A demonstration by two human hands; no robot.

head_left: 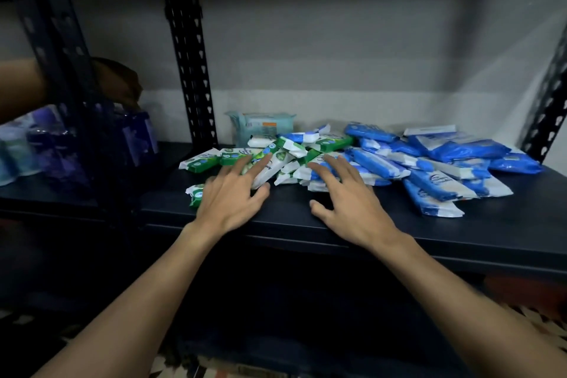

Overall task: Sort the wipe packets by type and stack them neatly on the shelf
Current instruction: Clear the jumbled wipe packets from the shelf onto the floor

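Note:
A loose heap of wipe packets lies on the dark shelf [285, 209]. Green-and-white packets [202, 159] sit at the left and middle of the heap, blue-and-white packets [445, 163] spread to the right. A larger pale teal pack [260, 126] stands behind them against the wall. My left hand [230, 196] reaches over the green packets with fingers spread, covering one green packet [194, 193] at the shelf front. My right hand [349, 193] is spread too, its fingertips on the mixed packets in the middle. Neither hand holds anything.
A slotted black upright [190, 70] stands left of the heap, another [549, 101] at the far right. On the neighbouring shelf to the left, another person's hand [119, 83] touches purple-blue packs [135, 138]. The shelf's front edge runs just under my wrists.

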